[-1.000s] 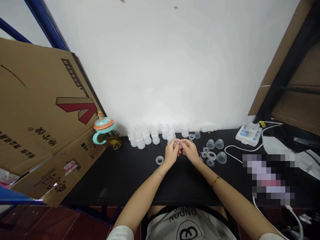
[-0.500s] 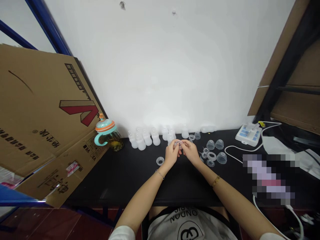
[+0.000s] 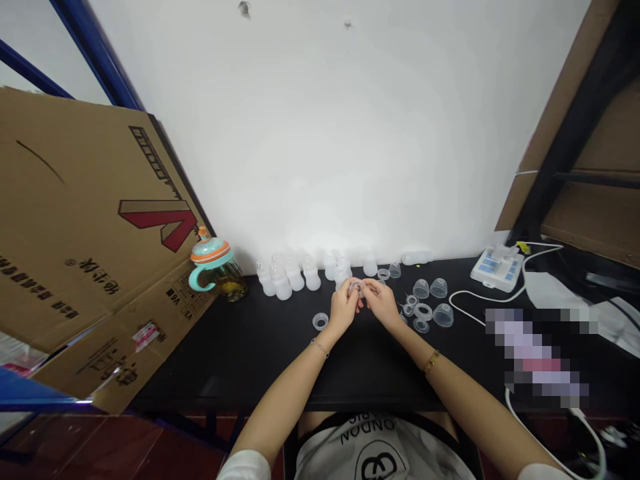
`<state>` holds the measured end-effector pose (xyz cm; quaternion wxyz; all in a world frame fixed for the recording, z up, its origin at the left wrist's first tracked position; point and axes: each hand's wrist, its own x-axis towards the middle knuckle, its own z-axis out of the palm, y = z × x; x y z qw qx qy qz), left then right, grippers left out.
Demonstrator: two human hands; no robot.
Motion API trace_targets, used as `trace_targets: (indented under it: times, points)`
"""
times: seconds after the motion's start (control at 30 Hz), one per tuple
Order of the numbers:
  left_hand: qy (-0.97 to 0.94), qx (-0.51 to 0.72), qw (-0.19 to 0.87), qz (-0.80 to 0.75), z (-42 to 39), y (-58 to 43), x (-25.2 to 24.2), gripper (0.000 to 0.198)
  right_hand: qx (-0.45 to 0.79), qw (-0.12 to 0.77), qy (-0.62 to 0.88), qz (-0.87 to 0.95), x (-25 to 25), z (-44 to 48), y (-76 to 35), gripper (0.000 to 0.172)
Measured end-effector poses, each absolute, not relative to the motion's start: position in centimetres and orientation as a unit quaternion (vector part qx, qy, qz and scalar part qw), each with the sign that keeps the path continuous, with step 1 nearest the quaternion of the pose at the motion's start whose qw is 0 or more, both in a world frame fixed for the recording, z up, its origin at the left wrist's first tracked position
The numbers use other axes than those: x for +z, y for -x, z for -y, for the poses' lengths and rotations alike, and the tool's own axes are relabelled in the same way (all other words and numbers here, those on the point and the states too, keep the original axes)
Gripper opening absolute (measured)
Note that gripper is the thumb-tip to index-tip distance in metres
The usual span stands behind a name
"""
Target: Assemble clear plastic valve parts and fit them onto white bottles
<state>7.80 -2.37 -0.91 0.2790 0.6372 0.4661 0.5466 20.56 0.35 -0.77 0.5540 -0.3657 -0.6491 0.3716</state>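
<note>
Between my two hands is a small translucent bottle collar ring (image 3: pixel 357 287), partly covered by the fingers. My left hand (image 3: pixel 343 305) pinches it from the left, and my right hand (image 3: pixel 381 301) grips its right side. A loose collar ring (image 3: pixel 321 322) lies on the black table just left of my left wrist. To the right of my right hand are another ring (image 3: pixel 423 312), a clear nipple (image 3: pixel 421 326) and clear dome caps (image 3: pixel 443 315). Several white baby bottles (image 3: pixel 283 283) stand behind my hands, close to the wall.
At the left, a teal-handled jug (image 3: pixel 220 267) stands beside a large cardboard box (image 3: pixel 90 233). A white power strip (image 3: pixel 497 269) with a cable sits at the right. Further toward me lies a blurred-out item (image 3: pixel 537 357). One bottle (image 3: pixel 417 257) lies on its side by the wall.
Both hands stay in the same place with the ring between the fingers. Only very slight finger motion shows; the things on the table have not moved.
</note>
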Motion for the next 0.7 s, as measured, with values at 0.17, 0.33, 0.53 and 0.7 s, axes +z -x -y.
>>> trace_targets:
  times: [0.17, 0.33, 0.53, 0.7]
  points:
    - [-0.641, 0.542, 0.270, -0.470, 2.39, -7.79, -0.84, 0.040, 0.369, 0.552, 0.364, 0.654, -0.99, -0.45, -20.57, 0.032]
    - [-0.641, 0.544, 0.269, -0.470, 2.34, -7.80, -0.79, 0.039, 0.364, 0.552, 0.356, 0.661, -1.12, -0.44, -20.65, 0.033]
    - [-0.637, 0.553, 0.292, -0.452, 2.32, -7.78, -0.84, 0.038, 0.357, 0.554, 0.366, 0.657, -0.90, -0.31, -20.67, 0.029]
    - [-0.624, 0.562, 0.304, -0.450, 2.10, -7.51, -0.90, 0.039, 0.357, 0.544, 0.375, 0.660, -0.56, 0.01, -20.63, 0.032]
